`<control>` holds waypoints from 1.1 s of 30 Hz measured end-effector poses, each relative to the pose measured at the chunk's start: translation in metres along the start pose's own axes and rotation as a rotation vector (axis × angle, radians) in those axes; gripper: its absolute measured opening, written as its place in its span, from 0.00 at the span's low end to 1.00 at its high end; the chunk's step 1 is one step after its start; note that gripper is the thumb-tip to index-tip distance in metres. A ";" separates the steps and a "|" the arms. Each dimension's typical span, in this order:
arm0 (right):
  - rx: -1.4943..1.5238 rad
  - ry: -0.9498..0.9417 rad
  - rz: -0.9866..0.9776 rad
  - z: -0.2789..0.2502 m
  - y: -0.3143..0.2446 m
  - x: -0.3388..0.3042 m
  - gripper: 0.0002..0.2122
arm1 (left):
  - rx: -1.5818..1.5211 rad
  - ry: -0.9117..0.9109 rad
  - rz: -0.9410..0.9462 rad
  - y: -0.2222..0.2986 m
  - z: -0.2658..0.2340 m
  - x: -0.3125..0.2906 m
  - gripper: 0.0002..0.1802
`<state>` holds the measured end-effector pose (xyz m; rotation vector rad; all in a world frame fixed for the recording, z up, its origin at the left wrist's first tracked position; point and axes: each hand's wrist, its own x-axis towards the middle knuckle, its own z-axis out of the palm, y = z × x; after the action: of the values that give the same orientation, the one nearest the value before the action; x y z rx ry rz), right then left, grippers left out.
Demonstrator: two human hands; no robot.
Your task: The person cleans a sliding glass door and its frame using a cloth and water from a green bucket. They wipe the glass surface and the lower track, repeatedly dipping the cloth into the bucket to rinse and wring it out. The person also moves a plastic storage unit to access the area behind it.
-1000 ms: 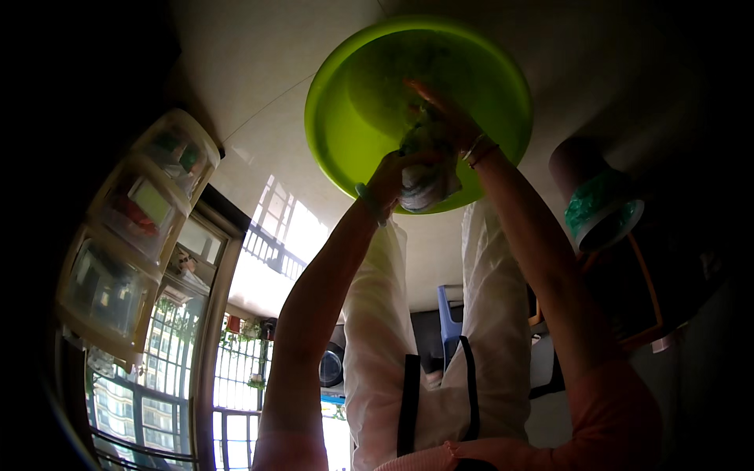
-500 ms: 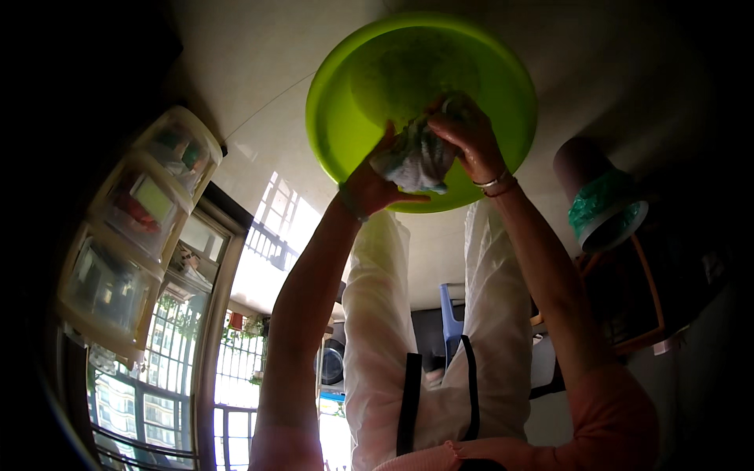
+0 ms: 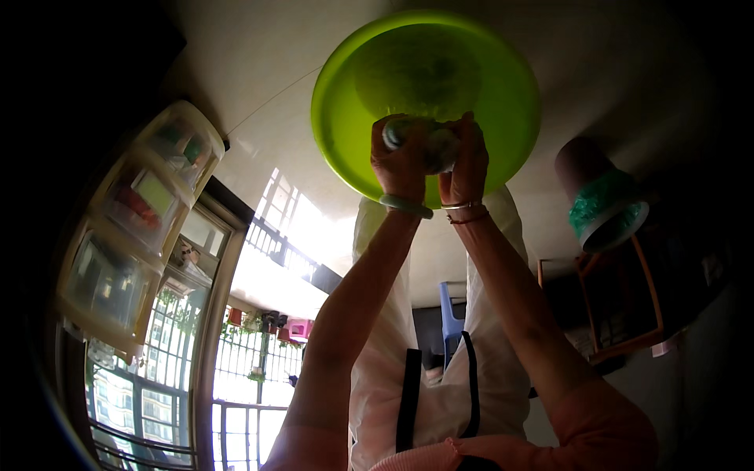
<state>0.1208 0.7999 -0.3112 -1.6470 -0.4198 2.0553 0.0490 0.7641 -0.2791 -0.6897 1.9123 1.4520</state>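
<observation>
A wide green basin sits on the floor in front of my legs, its bottom darker and seemingly wet. Over its near side, a bunched greyish-white cloth is squeezed between my two hands. My left hand, with a pale bangle at the wrist, is closed round the cloth's left part. Closed on its right part is my right hand, which wears a thin bracelet and a reddish cord. Most of the cloth is hidden by the fingers.
To the left stands a clear plastic drawer unit beside a glazed door. A dark bin with a green liner is on the right, near a wooden-framed chair. Behind my legs is a blue stool.
My left hand was open beside the hanging cloth; now it is closed round it. Both hands have come together, and the cloth is gathered into a tight bundle.
</observation>
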 end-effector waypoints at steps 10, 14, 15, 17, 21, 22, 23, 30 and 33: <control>0.448 -0.452 0.721 0.021 -0.005 0.004 0.21 | 0.702 -0.265 0.915 0.037 -0.009 -0.013 0.17; -0.873 -1.009 -0.403 0.034 -0.027 0.008 0.12 | 0.716 -0.408 1.124 0.053 -0.012 -0.013 0.17; -0.750 -0.993 -0.352 0.034 -0.027 0.008 0.12 | 0.695 -0.476 1.169 0.056 -0.016 -0.011 0.17; -0.520 -0.983 -0.175 0.032 -0.026 0.007 0.13 | 0.720 -0.553 1.255 0.062 -0.020 -0.011 0.17; -0.004 -1.019 0.544 0.028 -0.024 0.020 0.14 | 0.778 -0.655 1.287 0.077 -0.027 -0.022 0.19; 0.128 -0.976 0.741 0.026 -0.024 0.026 0.14 | 0.779 -0.649 1.257 0.078 -0.028 -0.024 0.19; 0.365 -0.979 0.984 0.026 -0.023 0.031 0.15 | 0.779 -0.645 1.229 0.079 -0.030 -0.028 0.18; 0.261 -0.335 0.763 0.054 -0.071 -0.021 0.18 | 0.594 -0.283 0.729 0.060 -0.015 -0.013 0.14; 0.125 -0.428 0.604 0.027 -0.051 -0.009 0.20 | 0.625 -0.321 0.924 0.053 -0.006 -0.014 0.14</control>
<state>0.1046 0.8396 -0.2708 -1.3578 0.0989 2.8262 0.0182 0.7718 -0.2339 0.7635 2.3242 1.1794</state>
